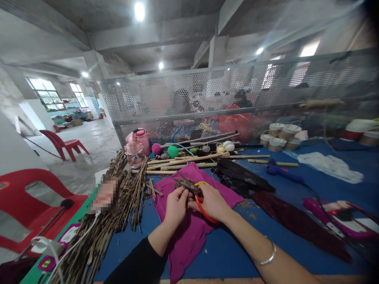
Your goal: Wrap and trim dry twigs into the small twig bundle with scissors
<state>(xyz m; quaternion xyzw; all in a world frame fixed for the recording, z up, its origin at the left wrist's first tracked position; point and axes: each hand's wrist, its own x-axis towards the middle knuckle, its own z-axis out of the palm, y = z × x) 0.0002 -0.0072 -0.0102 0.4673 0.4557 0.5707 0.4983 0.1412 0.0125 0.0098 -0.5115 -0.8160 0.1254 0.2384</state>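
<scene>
Right hand point(211, 200) grips the red-handled scissors point(189, 184), mid-frame. Left hand point(175, 204) has fingertips pressed together, apparently pinching the brown clump point(179, 184) by the blades; exact contact's hidden. I'd keep those fingertips off the blade line and snip over the magenta cloth point(192, 242). Dried stalks point(120, 209) crowd left of frame, sticks point(204, 157) sit above centre, black fabric point(244, 175) just right: tight elbow room.

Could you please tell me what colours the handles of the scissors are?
The scissors' handles are red and yellow, best seen in the head view.
</scene>
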